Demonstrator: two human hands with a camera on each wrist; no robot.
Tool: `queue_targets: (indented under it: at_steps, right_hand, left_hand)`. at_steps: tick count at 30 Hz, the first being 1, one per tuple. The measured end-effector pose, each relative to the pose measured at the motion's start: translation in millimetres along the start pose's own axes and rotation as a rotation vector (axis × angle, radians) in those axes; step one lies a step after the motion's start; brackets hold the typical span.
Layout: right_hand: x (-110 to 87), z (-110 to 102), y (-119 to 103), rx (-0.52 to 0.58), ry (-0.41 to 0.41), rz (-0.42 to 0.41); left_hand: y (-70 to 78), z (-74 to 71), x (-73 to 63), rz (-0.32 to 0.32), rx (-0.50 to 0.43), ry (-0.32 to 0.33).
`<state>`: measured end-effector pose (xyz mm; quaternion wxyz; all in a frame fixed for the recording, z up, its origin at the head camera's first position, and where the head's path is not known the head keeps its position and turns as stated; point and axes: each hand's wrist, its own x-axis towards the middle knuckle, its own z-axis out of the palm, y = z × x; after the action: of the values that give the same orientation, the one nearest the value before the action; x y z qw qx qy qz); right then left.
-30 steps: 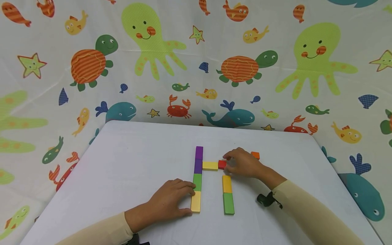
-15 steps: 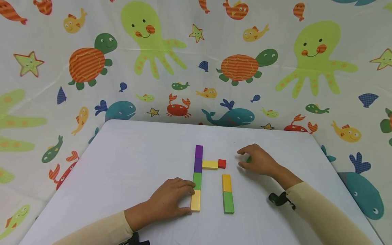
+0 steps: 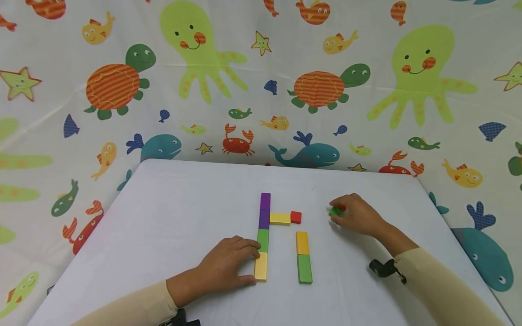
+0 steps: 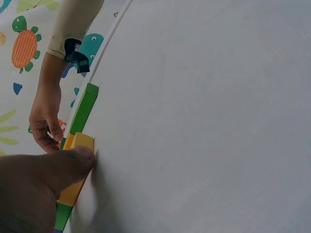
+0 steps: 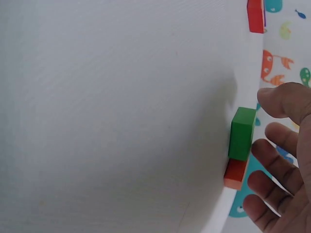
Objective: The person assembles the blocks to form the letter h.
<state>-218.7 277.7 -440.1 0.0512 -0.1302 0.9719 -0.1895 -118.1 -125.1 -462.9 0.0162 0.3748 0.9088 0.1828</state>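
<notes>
My left hand [image 3: 228,262] rests beside a column of blocks, fingertips at its green block [image 3: 263,241] and thumb near the lower end of the pale yellow block [image 3: 261,267]. Two purple blocks [image 3: 264,210] continue that column upward. From it a yellow block [image 3: 280,219] runs right to a red block [image 3: 296,217]. My right hand [image 3: 359,215] hovers around another green block [image 3: 336,211] with an orange block [image 5: 235,174] against its end. In the right wrist view, thumb and fingers [image 5: 277,160] are spread, apart from the green block.
A short row, orange-yellow block [image 3: 302,243] above green block [image 3: 304,269], stands right of the column. All lie on a white table [image 3: 183,203] before a sea-animal curtain [image 3: 261,104]. In the left wrist view the right forearm [image 4: 77,24] appears beyond the blocks.
My right hand has withdrawn from the red block and moved right to the green and orange blocks. The red block stays at the yellow block's end. My left hand has not moved.
</notes>
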Motion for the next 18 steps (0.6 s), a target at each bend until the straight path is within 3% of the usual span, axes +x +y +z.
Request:
queue_targets:
  at_steps: [8, 18]
  right_hand:
    - [-7.5, -1.6, 3.8, 0.000, 0.035, -0.019]
    - [-9.3, 0.7, 6.8, -0.007, 0.012, 0.030]
  left_hand:
    - [0.2, 0.4, -0.3, 0.005, -0.004, 0.008]
    - [-0.3, 1.1, -0.3, 0.009, 0.003, 0.008]
